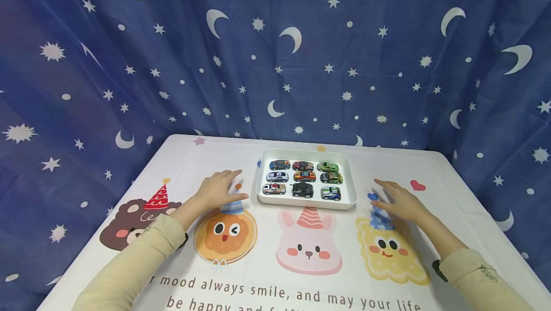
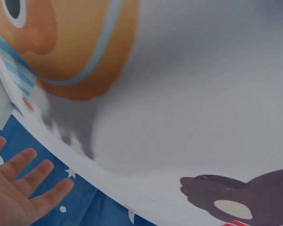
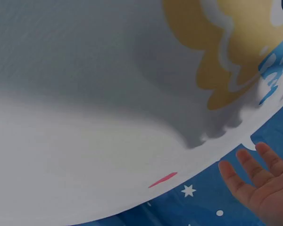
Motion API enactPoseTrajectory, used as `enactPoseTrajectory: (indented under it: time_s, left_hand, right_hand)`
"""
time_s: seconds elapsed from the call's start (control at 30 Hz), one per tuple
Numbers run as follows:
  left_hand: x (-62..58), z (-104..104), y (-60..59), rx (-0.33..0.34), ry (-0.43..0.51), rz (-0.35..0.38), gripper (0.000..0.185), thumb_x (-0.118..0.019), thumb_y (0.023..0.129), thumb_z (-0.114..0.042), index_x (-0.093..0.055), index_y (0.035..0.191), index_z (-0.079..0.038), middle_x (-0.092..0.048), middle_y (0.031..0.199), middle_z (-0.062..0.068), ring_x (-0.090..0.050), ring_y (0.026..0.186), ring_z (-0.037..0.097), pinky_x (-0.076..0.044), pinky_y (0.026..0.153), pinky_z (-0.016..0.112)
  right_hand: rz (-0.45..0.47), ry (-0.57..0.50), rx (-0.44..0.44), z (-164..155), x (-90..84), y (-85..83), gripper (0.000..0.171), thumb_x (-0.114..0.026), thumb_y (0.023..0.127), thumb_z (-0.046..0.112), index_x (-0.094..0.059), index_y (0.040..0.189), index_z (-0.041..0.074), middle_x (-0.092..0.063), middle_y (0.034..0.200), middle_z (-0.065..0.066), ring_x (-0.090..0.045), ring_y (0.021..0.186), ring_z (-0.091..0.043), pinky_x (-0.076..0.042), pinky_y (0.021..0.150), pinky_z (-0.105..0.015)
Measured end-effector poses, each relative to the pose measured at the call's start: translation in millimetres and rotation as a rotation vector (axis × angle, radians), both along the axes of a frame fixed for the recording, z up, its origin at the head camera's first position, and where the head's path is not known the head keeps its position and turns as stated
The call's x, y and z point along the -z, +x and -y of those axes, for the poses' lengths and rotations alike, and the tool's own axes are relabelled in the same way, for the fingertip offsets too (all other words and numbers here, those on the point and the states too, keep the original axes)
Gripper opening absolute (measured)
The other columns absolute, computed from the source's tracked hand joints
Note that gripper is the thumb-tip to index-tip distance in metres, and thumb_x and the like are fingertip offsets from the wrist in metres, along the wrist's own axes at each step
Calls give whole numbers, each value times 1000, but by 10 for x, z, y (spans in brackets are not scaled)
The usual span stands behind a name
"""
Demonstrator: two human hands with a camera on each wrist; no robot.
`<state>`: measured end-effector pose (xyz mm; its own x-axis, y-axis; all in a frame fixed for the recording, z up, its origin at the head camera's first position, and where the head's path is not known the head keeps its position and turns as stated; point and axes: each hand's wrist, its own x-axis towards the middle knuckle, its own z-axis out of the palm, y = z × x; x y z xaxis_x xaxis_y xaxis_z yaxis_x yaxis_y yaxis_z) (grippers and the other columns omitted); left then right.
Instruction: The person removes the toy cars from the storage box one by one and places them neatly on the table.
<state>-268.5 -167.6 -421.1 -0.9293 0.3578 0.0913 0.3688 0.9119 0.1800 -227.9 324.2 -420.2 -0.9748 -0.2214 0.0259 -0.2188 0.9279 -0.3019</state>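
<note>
I see my left hand (image 1: 219,189) and right hand (image 1: 398,202) spread flat (fingers straight, holding nothing) over the table (image 1: 435,172), flanking the white tray (image 1: 349,177) of nine toy cars (image 1: 303,190).

Backdrop: a deep blue curtain (image 1: 301,62) covers the whole far side, dotted with white moons and stars, hanging in soft folds.
Tablecloth: a white cloth (image 1: 430,167) is spread flat across the table.
Near left: a brown bear (image 1: 129,225) in a red party hat.
Beside it: a winking orange face (image 1: 225,235).
Centre: a pink bunny (image 1: 308,249) with a striped hat.
Near right: a yellow frilly face (image 1: 389,253), smiling.
Right side: a red heart (image 1: 417,186).
Far edge: a purple star (image 1: 199,141) and what looks like a yellow star (image 1: 320,148), too small to be sure.
Near edge: black lettering (image 1: 284,294), its lower line cut off.
</note>
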Motion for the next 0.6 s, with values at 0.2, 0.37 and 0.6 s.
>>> enactPoseTrajectory:
  time_s: [0.2,0.37,0.6]
  left_hand:
    - [-13,-43,-28,7,10,4,74,-60,80,-63,-54,132,-10,-62,123,15,-59,108,35,-52,87,52]
    - [-24,-64,-50,-38,87,44,62,-59,83,-58,-63,120,-9,-68,110,13,-63,101,31,-53,84,48]
    - [-71,-130,-105,-55,179,57,45,-61,87,-47,-68,109,-8,-72,97,11,-65,92,30,-53,78,46]
  right_hand:
    - [0,-49,29,46,8,33,60,-68,85,28,-47,133,-2,-47,132,-34,-42,121,-53,-38,96,-66]
    - [-10,-75,51,70,16,21,50,-67,85,21,-53,127,-2,-50,129,-32,-43,121,-52,-38,98,-64]
    - [-44,-94,46,98,-24,-6,41,-66,85,17,-58,120,-4,-57,122,-31,-51,112,-50,-45,92,-61]
